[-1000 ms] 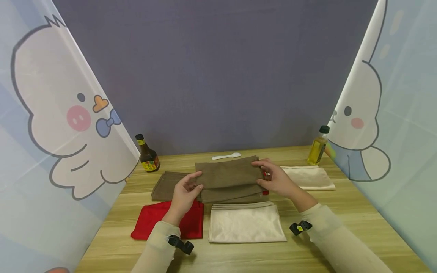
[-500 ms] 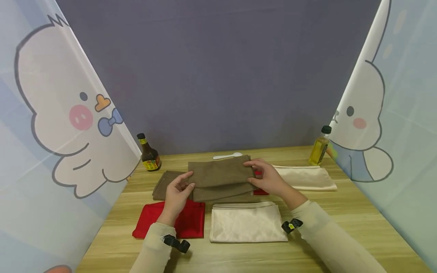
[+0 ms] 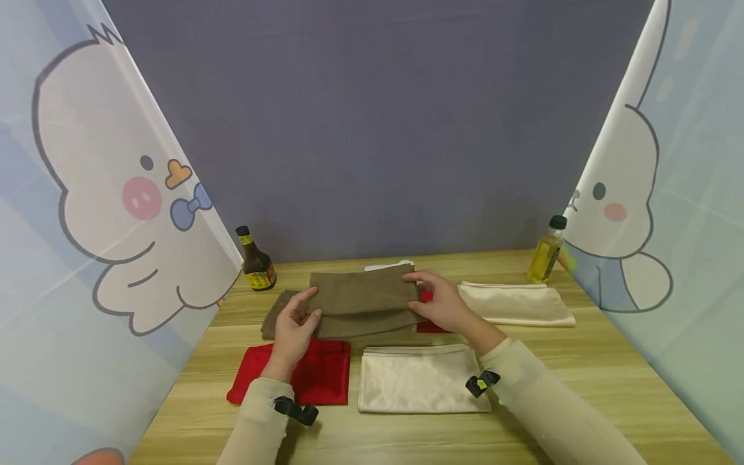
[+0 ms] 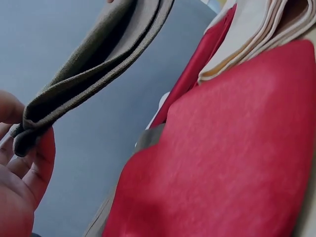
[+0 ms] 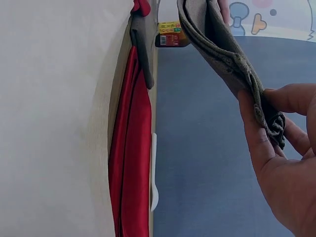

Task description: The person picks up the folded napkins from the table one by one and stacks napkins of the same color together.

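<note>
Brown and folded, one flat cloth [image 3: 272,314] is lying toward the left, partly hidden behind the raised cloth [image 3: 360,294]. My left hand [image 3: 292,334] is pinching that raised cloth's left end between thumb and fingers. Its layers are gaping in the left wrist view, so I am judging that a loose pinch on only some of them could let the fold slip open; how many layers I am catching is hard to tell. It is spanning the space between my hands, above the table [image 3: 593,374], with my right hand [image 3: 444,305] clamping its right end near the rear red cloth [image 3: 430,327].
</note>
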A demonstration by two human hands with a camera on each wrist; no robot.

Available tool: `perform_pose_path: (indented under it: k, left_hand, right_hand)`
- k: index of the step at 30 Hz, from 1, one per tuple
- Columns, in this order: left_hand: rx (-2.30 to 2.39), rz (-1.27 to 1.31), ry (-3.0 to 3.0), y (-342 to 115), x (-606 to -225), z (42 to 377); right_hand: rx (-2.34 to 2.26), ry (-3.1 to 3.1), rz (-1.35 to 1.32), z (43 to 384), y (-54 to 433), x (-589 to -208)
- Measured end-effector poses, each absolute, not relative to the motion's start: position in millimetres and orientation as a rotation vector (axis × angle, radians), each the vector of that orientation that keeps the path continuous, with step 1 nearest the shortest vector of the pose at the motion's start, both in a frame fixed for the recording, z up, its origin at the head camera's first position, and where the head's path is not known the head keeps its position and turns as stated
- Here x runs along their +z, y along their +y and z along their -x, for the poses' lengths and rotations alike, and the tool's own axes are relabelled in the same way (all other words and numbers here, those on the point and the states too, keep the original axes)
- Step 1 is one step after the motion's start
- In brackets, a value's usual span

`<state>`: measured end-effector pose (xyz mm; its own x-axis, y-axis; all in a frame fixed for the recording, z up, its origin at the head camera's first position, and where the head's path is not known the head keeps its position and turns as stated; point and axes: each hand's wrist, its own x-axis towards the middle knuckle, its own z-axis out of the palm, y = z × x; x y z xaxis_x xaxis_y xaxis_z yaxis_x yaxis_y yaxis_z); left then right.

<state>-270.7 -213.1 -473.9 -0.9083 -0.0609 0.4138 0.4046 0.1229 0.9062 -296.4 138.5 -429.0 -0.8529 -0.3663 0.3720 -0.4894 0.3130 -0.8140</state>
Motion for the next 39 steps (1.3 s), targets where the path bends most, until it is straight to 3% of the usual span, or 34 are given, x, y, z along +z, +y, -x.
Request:
perform_pose_path:
  k: [12, 39]
  left_hand:
    - [-1.805, 0.305, -2.063, -230.8, -480.1, 275.2]
    - [-1.716, -0.089, -2.038, -253.2, -491.4, 281.6]
  right_hand:
    - [1.639, -2.527, -0.825, 304.7, 119.9, -431.6]
    - [1.775, -2.607, -0.785, 318.8, 76.8, -443.4]
